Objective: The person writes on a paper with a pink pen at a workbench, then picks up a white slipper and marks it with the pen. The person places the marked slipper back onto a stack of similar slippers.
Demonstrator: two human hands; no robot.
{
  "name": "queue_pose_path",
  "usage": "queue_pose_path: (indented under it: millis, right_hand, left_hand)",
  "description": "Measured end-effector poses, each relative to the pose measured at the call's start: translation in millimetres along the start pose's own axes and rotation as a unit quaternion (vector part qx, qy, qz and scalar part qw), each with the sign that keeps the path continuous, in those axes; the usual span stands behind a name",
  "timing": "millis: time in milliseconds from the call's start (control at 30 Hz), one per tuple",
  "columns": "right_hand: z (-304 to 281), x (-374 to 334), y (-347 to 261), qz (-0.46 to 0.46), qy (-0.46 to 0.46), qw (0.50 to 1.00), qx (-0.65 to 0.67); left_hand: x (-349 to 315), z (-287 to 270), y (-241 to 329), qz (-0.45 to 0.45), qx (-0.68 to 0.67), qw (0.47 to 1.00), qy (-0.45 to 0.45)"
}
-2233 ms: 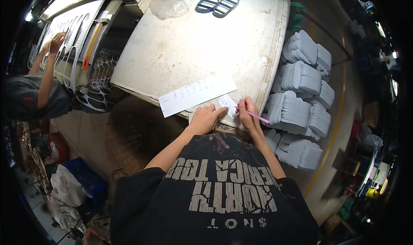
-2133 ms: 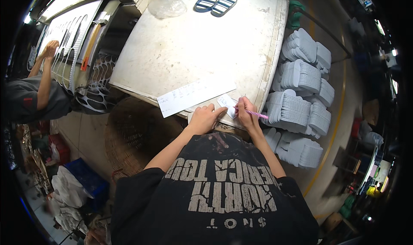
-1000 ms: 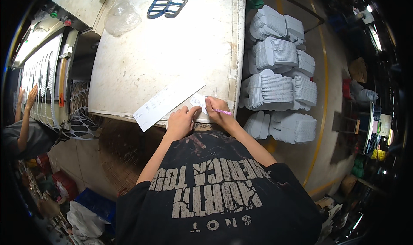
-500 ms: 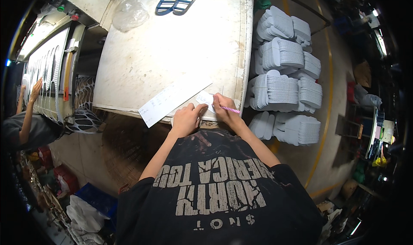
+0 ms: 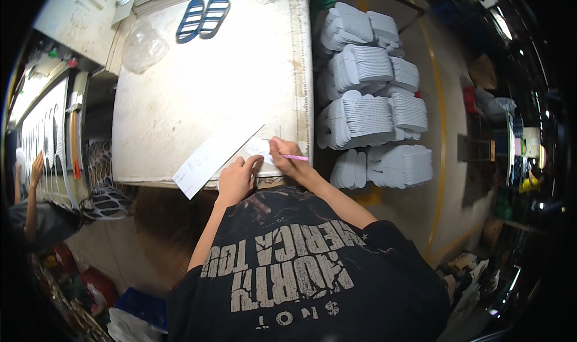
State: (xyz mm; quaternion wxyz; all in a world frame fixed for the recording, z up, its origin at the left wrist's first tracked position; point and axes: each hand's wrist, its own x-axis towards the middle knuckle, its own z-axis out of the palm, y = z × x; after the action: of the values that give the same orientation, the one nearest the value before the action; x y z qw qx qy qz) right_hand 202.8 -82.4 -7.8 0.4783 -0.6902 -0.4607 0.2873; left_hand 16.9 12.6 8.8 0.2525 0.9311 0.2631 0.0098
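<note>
My right hand [image 5: 289,158] is closed round a pink-and-white striped pen [image 5: 296,157], its tip down at a small white slip of paper [image 5: 258,147] with faint handwriting. On the near edge of that slip rests my left hand [image 5: 238,180], fingers laid down and slightly bent, gripping nothing. Left of the slip lies a long white sheet [image 5: 210,160], also written on, with one corner past the table's near edge. The pen's tip is partly hidden by my fingers.
The white worktable [image 5: 204,96] bears a pair of blue-and-white striped slippers [image 5: 202,19] and a clear plastic bag [image 5: 145,46]. Bundled white sole-shaped pieces [image 5: 365,120] are stacked along the right. Far left, another person's hand [image 5: 36,169] is raised beside a machine.
The view has shifted, so the table and stacks sit farther left. My right hand stays closed on the pen over the slip; my left hand stays on the paper.
</note>
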Motion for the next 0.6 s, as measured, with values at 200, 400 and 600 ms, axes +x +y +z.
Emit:
queue_pose_path:
  millis: [200,400,600]
  right_hand:
    - [-3.5,-3.8,-5.1,0.003,0.013,1.0,-0.005]
    - [-5.8,-4.0,3.8,0.012,0.07,0.997,-0.031]
    - [-4.9,-9.9,10.4,0.019,0.087,0.996,-0.026]
  left_hand:
    - [-1.0,2.9,-3.5,0.01,-0.002,1.0,-0.003]
    - [-3.1,0.4,-8.0,-0.065,-0.082,0.989,0.108]
    - [-3.1,-3.6,-7.6,-0.119,-0.147,0.973,0.133]
